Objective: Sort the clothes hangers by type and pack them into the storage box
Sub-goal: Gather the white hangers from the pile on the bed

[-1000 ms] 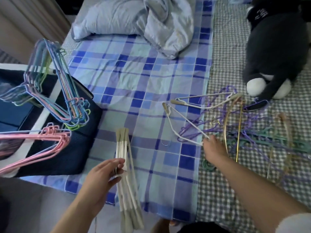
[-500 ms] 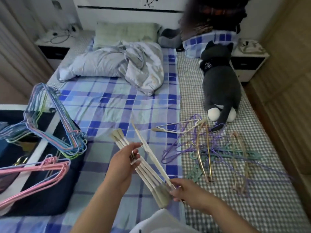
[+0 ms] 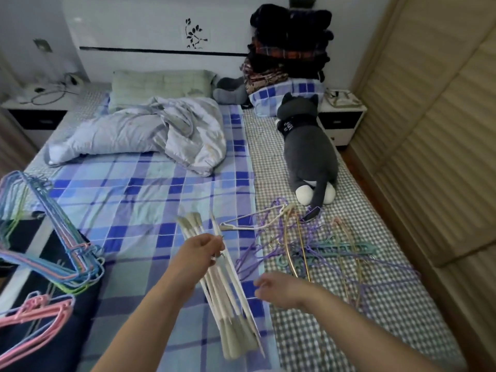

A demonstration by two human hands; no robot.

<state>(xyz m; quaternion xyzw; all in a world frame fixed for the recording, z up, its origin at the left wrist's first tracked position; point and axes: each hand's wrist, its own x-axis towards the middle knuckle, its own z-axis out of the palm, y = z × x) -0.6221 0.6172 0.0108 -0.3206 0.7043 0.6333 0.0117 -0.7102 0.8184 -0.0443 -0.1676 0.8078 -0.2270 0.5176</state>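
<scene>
Item: bundle of white hangers (image 3: 228, 285), slim pale rods with grey-beige padded ends, fanned slightly, held above the bed at 6 o'clock of the view; rod tips point to 12 o'clock, padded ends to 5 o'clock. Left hand (image 3: 200, 252) grips the bundle near its middle, fingers curled round the rods. Right hand (image 3: 279, 289) hovers just beside the bundle at its 3 o'clock, fingers loosely curled, holding nothing. Loose pile of hangers (image 3: 316, 245) at 3 o'clock on the grey-and-white checked sheet (image 3: 389, 304): thin purple wire ones tangled, curved gold-toned metal ones, a flat teal plastic one with notches, one white one lying at the pile's 10 o'clock edge. Dark fabric storage box (image 3: 53, 331) at 8 o'clock; blue wire hangers (image 3: 53, 248) and pink wire hangers (image 3: 40, 315) rest on it, hooks bunched. Bed sheet (image 3: 134, 200), blue plaid, smooth cotton look. Crumpled pale quilt (image 3: 150, 132) at 11 o'clock. Grey plush cat (image 3: 308, 151), soft pile, white paws, at 1 o'clock.
</scene>
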